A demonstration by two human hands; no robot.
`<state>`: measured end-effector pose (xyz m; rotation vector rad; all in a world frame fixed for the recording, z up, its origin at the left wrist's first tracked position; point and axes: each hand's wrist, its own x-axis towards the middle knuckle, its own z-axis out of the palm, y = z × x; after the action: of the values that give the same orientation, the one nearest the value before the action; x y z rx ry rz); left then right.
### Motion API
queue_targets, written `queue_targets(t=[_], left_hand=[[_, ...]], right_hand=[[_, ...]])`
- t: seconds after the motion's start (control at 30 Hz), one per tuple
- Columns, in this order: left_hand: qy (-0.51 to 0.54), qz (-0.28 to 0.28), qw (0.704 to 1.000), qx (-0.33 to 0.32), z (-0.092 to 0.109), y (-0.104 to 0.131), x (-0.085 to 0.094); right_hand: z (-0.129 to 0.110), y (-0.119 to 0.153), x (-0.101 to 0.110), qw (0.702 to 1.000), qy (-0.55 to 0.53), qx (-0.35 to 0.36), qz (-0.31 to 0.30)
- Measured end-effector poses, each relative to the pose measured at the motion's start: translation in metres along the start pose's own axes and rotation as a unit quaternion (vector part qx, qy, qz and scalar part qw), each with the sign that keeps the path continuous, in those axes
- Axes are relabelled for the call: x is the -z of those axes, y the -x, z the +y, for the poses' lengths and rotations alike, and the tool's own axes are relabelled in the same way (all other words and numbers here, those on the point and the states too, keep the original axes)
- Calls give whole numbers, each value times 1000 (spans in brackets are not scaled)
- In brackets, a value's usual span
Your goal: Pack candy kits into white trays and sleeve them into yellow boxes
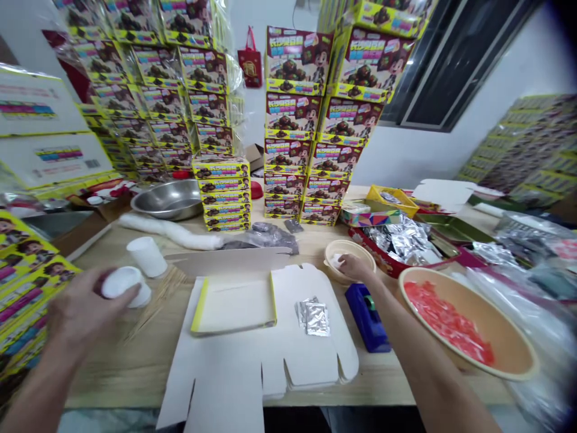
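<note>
My left hand (pixel 81 307) is wrapped around a white plastic cup (pixel 128 285) at the left of the table. Another white cup, or a nested stack of them (pixel 148 257), lies just behind it, and thin wooden sticks (pixel 155 300) are spread beside. Reaching into a small beige bowl (pixel 370 255), my right hand (pixel 355 267) has its fingers together by something small and white (pixel 335 260); what they hold is hard to make out. Between the hands lies an unfolded white carton (pixel 234 367) with a shallow tray part (pixel 234 304) and silver foil packets (pixel 317 319) on it.
A blue tape dispenser (pixel 367 319) sits right of the carton. Beyond it, a large tan bowl (pixel 514 349) holds red packets (pixel 451 322), and a red tray (pixel 383 264) holds foil packets. Stacked printed boxes (pixel 288 114) and a metal basin (pixel 166 204) stand behind.
</note>
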<state>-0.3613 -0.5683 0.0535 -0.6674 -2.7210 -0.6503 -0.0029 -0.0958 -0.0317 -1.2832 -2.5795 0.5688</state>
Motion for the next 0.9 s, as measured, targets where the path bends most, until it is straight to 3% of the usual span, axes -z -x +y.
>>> queue_targets(t=[0.1, 0.23, 0.4, 0.53, 0.67, 0.77, 0.83, 0.9], left_hand=[[97, -37, 995, 7, 22, 43, -9], [201, -114, 970, -75, 61, 83, -27], [268, -194, 922, -203, 142, 108, -48], [281, -279, 883, -251, 203, 120, -67], [261, -295, 878, -272, 240, 128, -89], [274, -302, 869, -281, 259, 134, -102], [296, -315, 854, -290, 268, 140, -106], [311, -329, 843, -290, 273, 145, -105]], right_hand=[[7, -14, -5, 999, 0, -6, -43], [13, -10, -6, 999, -17, -15, -23], [23, 2, 10, 994, -70, -57, 65], [18, 18, 24, 977, -167, -58, 123], [-18, 49, 24, 955, -275, 6, 109], [-63, 86, 15, 933, -348, 85, 37], [-91, 110, 9, 928, -344, 146, 2], [-108, 129, 10, 941, -282, 187, 8]])
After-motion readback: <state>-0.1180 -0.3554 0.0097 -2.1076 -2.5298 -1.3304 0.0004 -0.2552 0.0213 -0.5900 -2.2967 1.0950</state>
